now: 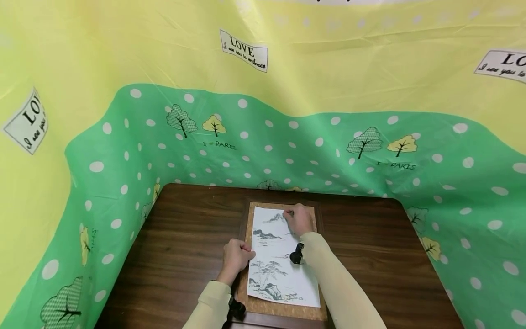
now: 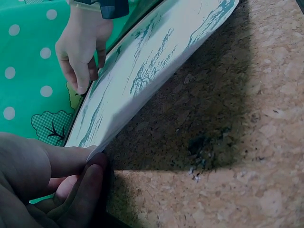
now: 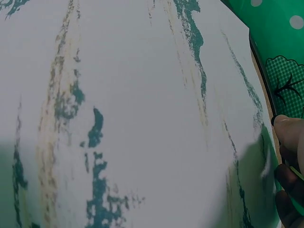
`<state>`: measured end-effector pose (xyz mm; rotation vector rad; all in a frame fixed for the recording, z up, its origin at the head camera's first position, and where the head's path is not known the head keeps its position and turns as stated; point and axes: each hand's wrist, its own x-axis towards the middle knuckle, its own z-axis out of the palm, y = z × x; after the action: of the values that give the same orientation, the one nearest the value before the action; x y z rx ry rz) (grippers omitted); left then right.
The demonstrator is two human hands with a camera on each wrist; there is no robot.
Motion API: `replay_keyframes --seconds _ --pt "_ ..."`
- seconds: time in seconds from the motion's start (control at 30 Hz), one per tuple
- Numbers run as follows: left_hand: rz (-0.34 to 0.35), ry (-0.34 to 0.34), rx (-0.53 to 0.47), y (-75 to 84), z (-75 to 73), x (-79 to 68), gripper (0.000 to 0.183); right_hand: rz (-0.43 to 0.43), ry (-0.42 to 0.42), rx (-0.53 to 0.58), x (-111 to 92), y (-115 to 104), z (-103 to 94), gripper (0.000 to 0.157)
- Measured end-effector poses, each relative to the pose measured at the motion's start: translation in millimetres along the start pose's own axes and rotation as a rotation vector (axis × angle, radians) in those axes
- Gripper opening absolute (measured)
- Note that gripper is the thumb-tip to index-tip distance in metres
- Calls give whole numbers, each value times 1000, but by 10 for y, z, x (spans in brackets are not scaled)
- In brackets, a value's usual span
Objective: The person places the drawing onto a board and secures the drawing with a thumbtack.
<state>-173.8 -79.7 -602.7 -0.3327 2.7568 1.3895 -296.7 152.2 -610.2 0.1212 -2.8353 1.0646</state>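
Observation:
A white sheet of paper (image 1: 287, 269) printed with an ink landscape of mountains and trees lies over a cork board (image 1: 283, 310). At the sheet's left edge, my left hand (image 1: 237, 256) pinches the paper between thumb and fingers. That edge is raised and bowed off the cork in the left wrist view, with shadow beneath. My right hand (image 1: 301, 220) is at the top of the sheet, over the printed peak, fingers bent downward. A small black piece (image 3: 274, 120) shows at its thumb tip; I cannot tell its kind.
The board has a dark frame and stands on a brown wood-grain table (image 1: 185, 246). A green and yellow printed curtain (image 1: 279, 137) surrounds the table at the back and sides. Dark crumbs (image 2: 199, 149) lie on the cork under the lifted paper.

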Motion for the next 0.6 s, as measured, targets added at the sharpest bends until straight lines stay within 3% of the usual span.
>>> replay_keyframes --seconds 0.6 --pt "27 28 16 -8 17 -13 24 29 37 -16 53 13 81 7"
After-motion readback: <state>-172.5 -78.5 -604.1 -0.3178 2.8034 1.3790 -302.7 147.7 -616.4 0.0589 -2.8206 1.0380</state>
